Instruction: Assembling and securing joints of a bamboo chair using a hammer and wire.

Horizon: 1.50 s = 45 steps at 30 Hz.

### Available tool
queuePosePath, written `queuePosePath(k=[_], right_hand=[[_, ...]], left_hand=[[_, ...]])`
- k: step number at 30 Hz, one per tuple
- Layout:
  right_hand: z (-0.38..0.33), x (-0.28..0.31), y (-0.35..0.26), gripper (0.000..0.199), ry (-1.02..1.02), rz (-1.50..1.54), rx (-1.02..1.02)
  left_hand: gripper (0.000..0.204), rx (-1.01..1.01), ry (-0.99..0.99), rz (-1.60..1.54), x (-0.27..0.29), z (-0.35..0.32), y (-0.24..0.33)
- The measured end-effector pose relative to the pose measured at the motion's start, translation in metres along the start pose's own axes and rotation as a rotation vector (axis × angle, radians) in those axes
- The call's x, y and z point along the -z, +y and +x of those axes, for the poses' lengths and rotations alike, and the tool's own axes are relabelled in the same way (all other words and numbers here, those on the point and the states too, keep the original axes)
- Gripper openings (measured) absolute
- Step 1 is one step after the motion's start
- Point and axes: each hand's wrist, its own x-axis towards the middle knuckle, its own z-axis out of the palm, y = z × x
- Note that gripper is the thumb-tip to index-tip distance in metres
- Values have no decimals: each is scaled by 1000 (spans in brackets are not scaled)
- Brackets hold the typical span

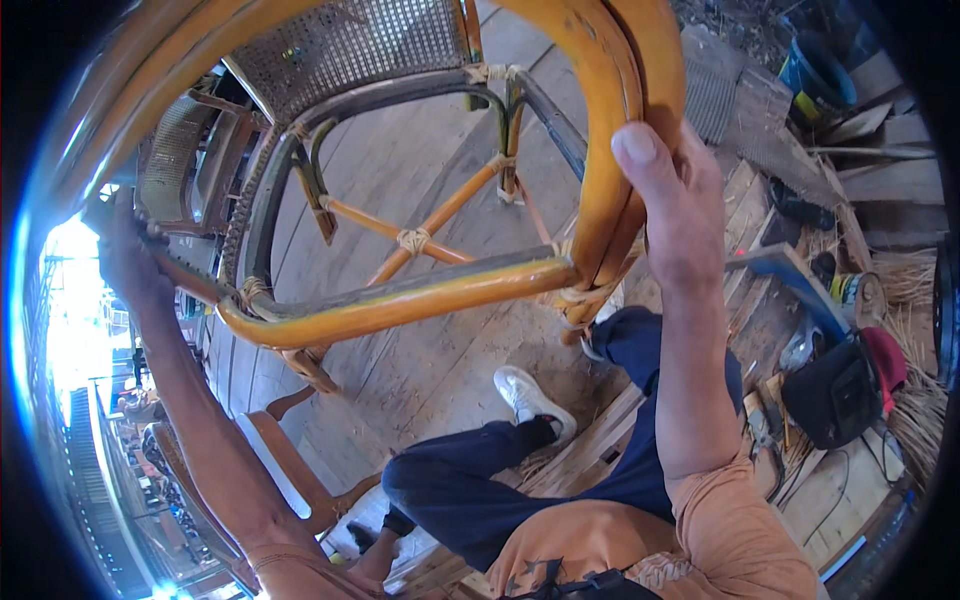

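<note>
A rattan chair frame [420,300] with glossy yellow-brown poles stands tilted before me. Its seat ring is bare, with no panel, and crossed stretchers [413,240] bound with cane show through it. Woven cane mesh [350,55] fills the back. My right hand [685,205] is wrapped round the thick curved armrest [612,150], thumb lying on top and fingers hidden behind. On the far left, my left hand [130,245] grips the chair's other side; its fingers are dark against the glare and only partly visible.
Another woven chair [168,165] stands behind at left. A wooden chair part [290,460] lies by my left forearm. To the right are a black bag [830,395], a red item [884,360], a blue bucket [818,75], boards and cane strips. My shoe [530,400] rests on the plank floor.
</note>
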Motion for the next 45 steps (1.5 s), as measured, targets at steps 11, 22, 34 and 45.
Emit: queuePosePath(k=[11,22,34,45], right_hand=[[-53,11,-40,72,-147,32,-22],[-74,30,-13,58,327,279,130],[-1,35,187,67,546,248,-812],[6,23,109,29,488,202,-180]], left_hand=[[43,-131,-230,-21,103,44,-93],[48,-260,-255,-198,4,14,-2],[44,-328,-140,487,-117,-82,44],[54,-313,-639,701,-260,-160,-64]])
